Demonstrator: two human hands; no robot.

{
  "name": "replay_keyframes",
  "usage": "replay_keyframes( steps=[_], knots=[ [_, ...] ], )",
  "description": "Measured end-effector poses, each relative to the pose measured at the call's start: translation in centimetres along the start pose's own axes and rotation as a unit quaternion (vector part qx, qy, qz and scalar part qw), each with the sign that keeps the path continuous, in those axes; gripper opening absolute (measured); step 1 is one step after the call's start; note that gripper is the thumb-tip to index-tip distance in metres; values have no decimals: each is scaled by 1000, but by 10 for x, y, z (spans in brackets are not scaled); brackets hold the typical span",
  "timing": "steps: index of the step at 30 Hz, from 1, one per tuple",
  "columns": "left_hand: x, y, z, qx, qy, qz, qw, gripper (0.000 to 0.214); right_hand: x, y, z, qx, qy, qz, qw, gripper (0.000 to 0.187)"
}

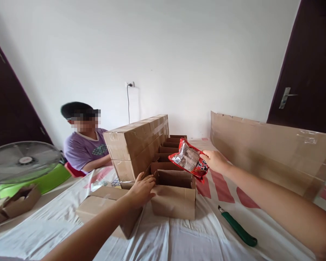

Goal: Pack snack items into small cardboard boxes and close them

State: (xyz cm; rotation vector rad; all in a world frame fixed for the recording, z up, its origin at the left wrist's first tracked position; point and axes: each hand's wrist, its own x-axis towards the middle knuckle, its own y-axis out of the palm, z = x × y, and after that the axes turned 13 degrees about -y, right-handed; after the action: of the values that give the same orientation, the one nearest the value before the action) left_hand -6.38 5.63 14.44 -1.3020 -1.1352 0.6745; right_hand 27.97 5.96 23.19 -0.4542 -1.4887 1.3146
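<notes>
My right hand (216, 160) pinches a red and silver snack packet (189, 159) by its right edge and holds it in the air above a row of open small cardboard boxes. The nearest open box (174, 195) stands right below the packet. My left hand (141, 189) rests on the left rim of that box, fingers curled over the flap. Behind it the row of open boxes (168, 148) runs away from me.
A stack of two sealed cartons (136, 145) stands left of the row; a closed carton (105, 206) lies under my left forearm. A green-handled cutter (237, 228) lies on the cloth at right. A large flat cardboard sheet (271, 152) leans at right. A person in a purple shirt (84, 148) sits at left, near a fan (21, 163).
</notes>
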Motion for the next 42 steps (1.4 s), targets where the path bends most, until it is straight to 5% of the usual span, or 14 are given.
replay_keyframes(
  steps=[3, 6, 9, 13, 18, 24, 31, 34, 38, 42],
  knots=[
    [21, -14, -12, -122, -19, -41, 992, 47, 18, 1, -5, -6, -12, -1, 1000, 27],
    [56, -25, -28, -291, -59, -91, 950, 66, 41, 5, -4, -5, -34, 5, 999, 25],
    [93, -23, -42, -383, -83, -72, 917, 86, 61, 10, 3, 4, -54, 6, 999, 23],
    [122, -6, -46, -487, -112, -53, 865, 65, 75, 19, 11, 34, -72, 3, 997, 21],
    [121, 6, -29, -559, -171, -88, 807, 56, 75, 34, -5, 88, -39, -26, 995, 28],
    [108, 1, -20, -607, -199, -121, 760, 58, 60, 55, -15, 182, -1, -35, 983, 44],
    [69, -17, -65, -624, -145, -111, 760, 59, 15, 55, 24, 341, -65, -62, 936, 42],
    [24, -17, -82, -603, -126, -110, 780, 56, -31, 46, 39, 436, -102, -50, 892, 42],
    [-49, 8, -82, -517, -2, -37, 855, 66, -104, 46, 44, 551, -150, -4, 821, 49],
    [-89, 58, -69, -418, 126, 92, 895, 73, -155, 82, 30, 528, -84, 65, 843, 50]
  ],
)
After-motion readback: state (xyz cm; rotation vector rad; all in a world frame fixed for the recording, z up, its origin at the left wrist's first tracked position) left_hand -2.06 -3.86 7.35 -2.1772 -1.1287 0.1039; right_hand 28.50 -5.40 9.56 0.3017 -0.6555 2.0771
